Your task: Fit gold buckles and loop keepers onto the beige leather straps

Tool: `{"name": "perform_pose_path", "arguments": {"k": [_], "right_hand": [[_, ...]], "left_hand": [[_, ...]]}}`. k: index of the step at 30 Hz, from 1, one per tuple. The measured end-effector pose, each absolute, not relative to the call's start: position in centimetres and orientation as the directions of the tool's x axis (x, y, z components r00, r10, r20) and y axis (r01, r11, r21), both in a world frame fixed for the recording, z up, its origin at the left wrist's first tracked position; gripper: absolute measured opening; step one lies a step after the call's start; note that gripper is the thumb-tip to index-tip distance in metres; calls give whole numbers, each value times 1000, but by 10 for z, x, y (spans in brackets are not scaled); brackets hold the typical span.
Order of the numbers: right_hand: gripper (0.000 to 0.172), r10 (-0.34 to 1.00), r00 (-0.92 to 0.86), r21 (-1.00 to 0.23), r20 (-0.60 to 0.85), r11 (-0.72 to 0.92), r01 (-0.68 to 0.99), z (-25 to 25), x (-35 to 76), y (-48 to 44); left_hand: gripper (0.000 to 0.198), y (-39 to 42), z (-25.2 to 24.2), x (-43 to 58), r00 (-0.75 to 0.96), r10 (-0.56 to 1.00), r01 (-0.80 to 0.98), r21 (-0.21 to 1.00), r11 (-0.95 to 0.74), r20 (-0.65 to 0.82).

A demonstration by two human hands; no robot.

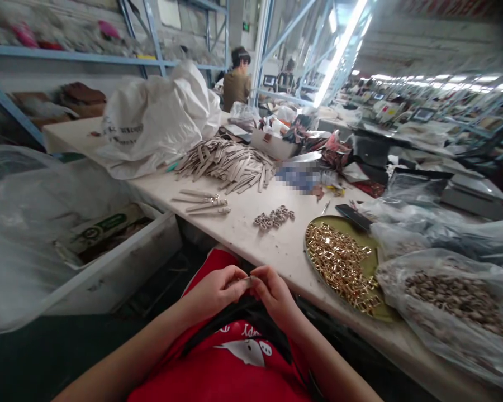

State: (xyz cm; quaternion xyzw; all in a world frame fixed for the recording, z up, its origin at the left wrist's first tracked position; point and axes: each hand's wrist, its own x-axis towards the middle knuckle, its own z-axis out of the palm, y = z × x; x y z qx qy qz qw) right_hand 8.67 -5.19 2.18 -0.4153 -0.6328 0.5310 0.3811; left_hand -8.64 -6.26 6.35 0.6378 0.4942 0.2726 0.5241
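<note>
My left hand (218, 287) and my right hand (273, 290) meet in front of the red shirt, near the table edge. Both are closed in pinches on a small pale strip (248, 281), mostly covered by the fingers. Beyond them on the table (235, 223) lie small brownish loops (273, 218), with several strips with metal fittings (205, 204) to their left. A large heap of grey-beige strips (230, 162) lies further back. On the right, a round tray (383, 310) holds many gold-coloured metal pieces (339, 262).
A white sack (159, 117) stands at the table's back left. Below it is a white bin (121, 268). A clear bag of brown pieces (456, 296) lies right of the tray, near a dark flat object (354, 216). A person (236, 84) sits in the background.
</note>
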Motion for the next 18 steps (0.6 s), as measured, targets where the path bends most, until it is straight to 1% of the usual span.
{"name": "perform_pose_path", "arguments": {"k": [2,5,8,10,13,15,18], "right_hand": [[18,926,-377,-996,11,42,74,23,85,-59],[18,914,-403,-999,-44,-35,29,25,81,-70],[17,922,-385,-998,-34,-9,66,24,81,-80],[14,929,-370,-990,-23,29,135,25,84,-84],[14,940,-340,-929,18,141,341,30,93,-87],[18,937,-341,-859,75,235,456,36,99,-91],[26,918,-374,-779,132,330,534,44,104,-100]], "left_hand": [[23,-66,64,-87,357,916,405,914,25,-183],[22,-73,62,-84,351,923,451,892,-17,-160],[20,-80,59,-80,364,923,478,876,-67,-128],[19,-84,59,-78,372,921,486,870,-86,-116],[22,-87,62,-77,402,908,454,887,-88,-115],[27,-88,65,-77,436,892,395,916,-74,-116],[35,-90,66,-74,518,845,337,940,-59,-132]]}}
